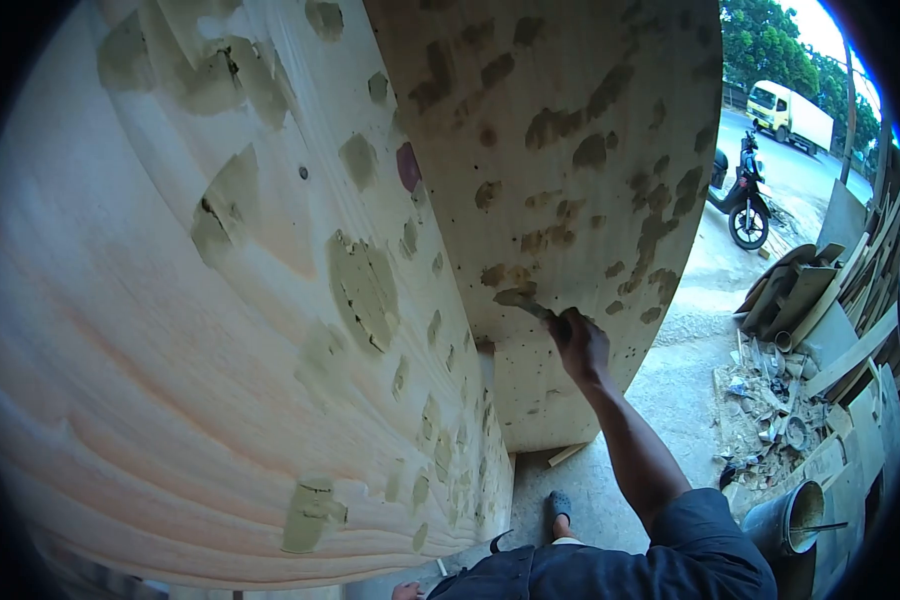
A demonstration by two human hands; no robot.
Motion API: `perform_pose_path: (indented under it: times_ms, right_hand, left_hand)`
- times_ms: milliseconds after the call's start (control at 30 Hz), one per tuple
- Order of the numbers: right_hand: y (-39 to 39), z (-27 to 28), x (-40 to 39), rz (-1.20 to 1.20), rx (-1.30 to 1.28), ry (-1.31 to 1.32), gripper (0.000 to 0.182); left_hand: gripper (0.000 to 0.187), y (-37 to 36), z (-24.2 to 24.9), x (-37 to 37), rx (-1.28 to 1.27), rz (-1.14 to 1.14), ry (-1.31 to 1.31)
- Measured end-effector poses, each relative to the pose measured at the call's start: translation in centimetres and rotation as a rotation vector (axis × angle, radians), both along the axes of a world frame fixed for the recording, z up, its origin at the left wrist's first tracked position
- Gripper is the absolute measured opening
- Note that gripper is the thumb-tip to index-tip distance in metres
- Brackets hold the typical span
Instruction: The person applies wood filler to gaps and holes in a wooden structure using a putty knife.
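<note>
My right hand (581, 345) is closed around the handle of a putty knife (526, 303). The blade lies against a shaded wooden panel (560, 375) covered with brown filler patches. At the bottom edge shows a small part of my left hand (407, 591); its fingers cannot be made out. Beside the shaded panel stands a pale wooden panel (170, 370), with greenish-beige filler patches such as a large one (363, 290) over cracks in the grain.
Right of the panels, a metal bucket (782, 522) holds a stick. Behind it lie a rubble heap (785, 410) and leaning boards (850, 330). A motorbike (745, 200) is parked by the road, where a truck (790, 115) stands or passes. My shod foot (560, 505) is on the concrete.
</note>
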State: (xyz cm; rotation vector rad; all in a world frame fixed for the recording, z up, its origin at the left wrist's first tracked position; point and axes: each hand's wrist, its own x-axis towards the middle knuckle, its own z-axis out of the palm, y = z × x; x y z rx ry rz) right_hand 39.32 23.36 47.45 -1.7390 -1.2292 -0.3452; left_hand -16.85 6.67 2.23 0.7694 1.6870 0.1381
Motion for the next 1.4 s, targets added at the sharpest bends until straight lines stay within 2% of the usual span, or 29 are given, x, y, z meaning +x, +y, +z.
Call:
perform_pose_path:
  times_ms: [133, 333, 500, 567, 700, 833, 900, 1033, 1200, 1267, 1300, 1400]
  right_hand:
    - [-1.8, -1.2, 0.7, -0.056, -0.074, 0.132, 0.032]
    - [0.3, 0.7, 1.3, 0.1, 0.045, 0.128, 0.032]
    - [-1.0, -0.7, 2.6, 0.024, -0.097, 0.177, 0.031]
    - [-1.5, -1.4, 1.5, 0.025, -0.044, 0.16, 0.031]
    - [-0.5, 1.1, 0.0, 0.019, 0.055, 0.128, 0.033]
    - [0.0, -0.4, 1.6, 0.004, 0.029, 0.137, 0.031]
    - [-0.9, -1.0, 0.9, -0.08, -0.048, 0.24, 0.032]
    - [-0.4, 0.3, -1.2, 0.075, 0.133, 0.094, 0.033]
    - [0.3, -2.2, 1.7, 0.008, -0.081, 0.205, 0.033]
    - [-1.7, -5.3, 2.2, -0.112, -0.097, 0.228, 0.034]
    - [-3.2, -7.1, 2.6, -0.144, -0.131, 0.247, 0.034]
    - [-9.4, -12.3, 2.9, -0.157, -0.313, 0.372, 0.036]
  left_hand:
    - [0.034, 0.1, -0.3, 0.1, 0.003, 0.005, -0.003]
    - [0.034, 0.2, -0.2, 0.1, 0.003, -0.006, 0.005]
    - [0.034, 0.5, 0.2, 0.1, 0.017, 0.03, -0.008]
    - [0.034, 0.5, 0.2, 0.2, 0.022, 0.031, -0.012]
    - [0.034, 0.0, -0.1, 0.3, 0.018, -0.002, 0.001]
    - [0.034, -0.1, -0.2, -0.5, 0.019, -0.033, 0.023]
    - [0.034, -0.2, -0.3, -0.4, 0.025, -0.045, 0.032]
    - [0.034, -0.8, -0.1, -0.2, 0.047, -0.126, 0.063]
    - [0.034, -1.5, 0.9, -0.4, 0.149, -0.353, 0.167]
    - [0.032, -1.2, 0.9, -0.1, 0.074, -0.087, 0.059]
    - [0.03, -1.0, 0.9, 0.3, 0.004, 0.181, -0.052]
    - [0.029, -2.2, -1.0, -0.4, 0.036, 0.148, -0.069]
